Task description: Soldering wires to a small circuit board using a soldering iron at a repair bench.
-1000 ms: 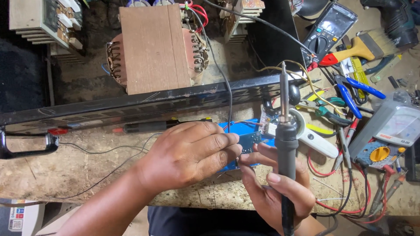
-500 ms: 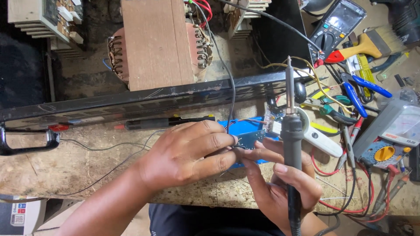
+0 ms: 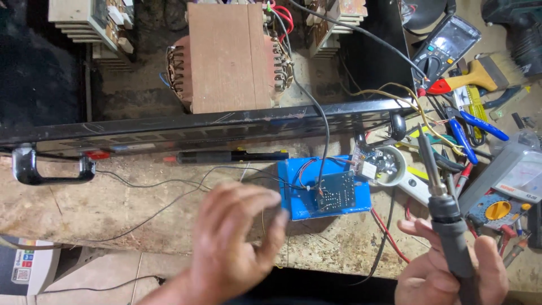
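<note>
Right hand (image 3: 449, 271) grips iron (image 3: 443, 212), tip toward 11; board (image 3: 334, 192) at 10 o'clock. Left hand (image 3: 237, 237) spread, empty, nearer.

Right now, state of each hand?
Left hand: open, blurred, holding nothing, hovering beside the blue pack.
Right hand: closed around the soldering iron, tip pointing up.

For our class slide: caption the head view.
Right hand grips soldering iron; left hand hovers near blue circuit module.

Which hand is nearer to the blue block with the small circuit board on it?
Left. The left hand hovers open just left of the blue block, its fingers almost at the edge. The right hand, holding the soldering iron, is farther off to the lower right.
</note>
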